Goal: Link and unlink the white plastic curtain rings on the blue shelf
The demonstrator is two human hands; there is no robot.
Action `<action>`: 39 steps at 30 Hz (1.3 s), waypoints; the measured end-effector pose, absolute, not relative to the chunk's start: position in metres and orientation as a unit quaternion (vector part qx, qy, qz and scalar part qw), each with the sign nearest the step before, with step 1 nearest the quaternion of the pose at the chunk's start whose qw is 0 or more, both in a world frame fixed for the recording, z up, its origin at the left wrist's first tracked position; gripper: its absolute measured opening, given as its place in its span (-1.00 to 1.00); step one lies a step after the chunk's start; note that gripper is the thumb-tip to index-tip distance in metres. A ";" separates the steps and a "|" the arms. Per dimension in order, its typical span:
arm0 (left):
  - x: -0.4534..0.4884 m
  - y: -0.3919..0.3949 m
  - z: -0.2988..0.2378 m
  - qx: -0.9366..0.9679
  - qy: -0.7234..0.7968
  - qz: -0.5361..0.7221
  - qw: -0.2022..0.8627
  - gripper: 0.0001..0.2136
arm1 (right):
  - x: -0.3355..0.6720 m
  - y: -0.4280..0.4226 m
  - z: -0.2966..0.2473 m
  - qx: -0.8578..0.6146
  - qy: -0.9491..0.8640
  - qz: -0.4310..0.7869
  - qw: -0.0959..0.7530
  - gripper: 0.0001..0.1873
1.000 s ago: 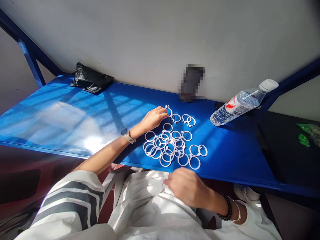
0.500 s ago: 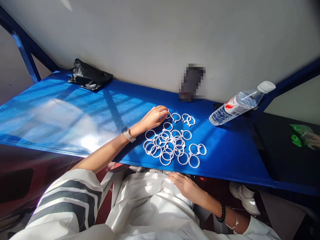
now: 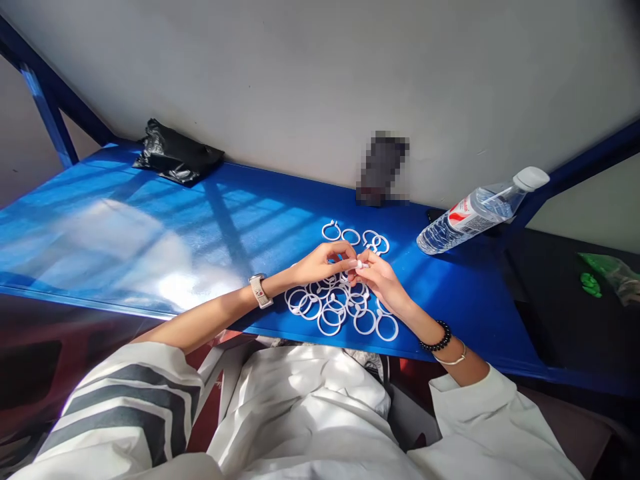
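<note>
Above a heap of white plastic rings (image 3: 332,322), my left hand (image 3: 325,263) and my right hand (image 3: 379,276) meet fingertip to fingertip. Both are closed on a white plastic ring (image 3: 361,265), of which only the small knobbed part shows; fingers hide the remainder. The heaped rings overlap on the blue table (image 3: 280,323), partly covered by my hands. Behind my hands lies a short row of rings, among them a single ring (image 3: 331,231) at its left end and two overlapping ones at its right.
A water bottle (image 3: 467,217) with a white cap stands at the right of the table. At the back left rests a black plastic bag (image 3: 177,155). A blurred dark object (image 3: 383,168) leans by the wall. Green plastic (image 3: 593,283) lies far right.
My right hand has risen from my lap to meet my left. My left hand has moved from the back row towards me and right, leaving a ring in view at the row's left end.
</note>
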State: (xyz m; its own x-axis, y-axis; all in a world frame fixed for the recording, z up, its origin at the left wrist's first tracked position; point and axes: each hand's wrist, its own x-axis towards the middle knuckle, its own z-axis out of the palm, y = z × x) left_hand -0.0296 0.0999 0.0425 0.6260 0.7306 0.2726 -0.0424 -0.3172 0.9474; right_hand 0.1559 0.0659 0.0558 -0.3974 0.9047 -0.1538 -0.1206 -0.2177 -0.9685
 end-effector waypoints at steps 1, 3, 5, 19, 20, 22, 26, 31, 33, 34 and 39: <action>-0.029 0.099 0.043 0.722 0.232 0.359 0.544 -0.52 | 0.155 0.069 0.053 -0.395 -0.486 0.682 0.378 -0.67; -0.029 0.097 0.044 0.708 0.226 0.347 0.572 -0.51 | 0.156 0.070 0.052 -0.389 -0.469 0.701 0.371 -0.68; -0.028 0.095 0.046 0.684 0.222 0.331 0.611 -0.51 | 0.157 0.069 0.053 -0.380 -0.449 0.723 0.362 -0.65; -0.025 0.097 0.054 0.570 0.168 0.350 0.724 -0.53 | 0.166 0.072 0.063 -0.345 -0.457 0.720 0.392 -0.55; -0.027 0.100 0.053 0.581 0.189 0.362 0.704 -0.55 | 0.170 0.076 0.064 -0.352 -0.476 0.705 0.392 -0.63; -0.034 0.109 0.051 0.610 0.239 0.393 0.645 -0.57 | 0.182 0.085 0.065 -0.379 -0.521 0.643 0.415 -0.77; -0.055 0.132 0.040 0.738 0.353 0.422 0.390 -0.65 | 0.207 0.101 0.061 -0.483 -0.675 0.406 0.383 -0.78; -0.070 0.150 0.023 0.812 0.412 0.357 0.209 -0.76 | 0.218 0.101 0.051 -0.464 -0.841 0.143 0.238 -0.89; -0.070 0.150 0.018 0.831 0.409 0.329 0.184 -0.74 | 0.217 0.098 0.046 -0.453 -0.862 0.114 0.197 -0.90; -0.069 0.149 0.017 0.840 0.405 0.319 0.170 -0.73 | 0.216 0.098 0.044 -0.452 -0.867 0.106 0.183 -0.91; -0.062 0.139 0.020 0.853 0.398 0.314 0.125 -0.76 | 0.209 0.097 0.041 -0.451 -0.864 0.133 0.180 -0.83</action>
State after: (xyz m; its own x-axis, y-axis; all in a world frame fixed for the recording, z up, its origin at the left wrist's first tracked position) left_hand -0.0620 0.1391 0.0201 0.4856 0.7578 0.4358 0.6013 -0.6515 0.4626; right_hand 0.2093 0.0975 0.0415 -0.5273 0.8277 0.1919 0.7321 0.5572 -0.3918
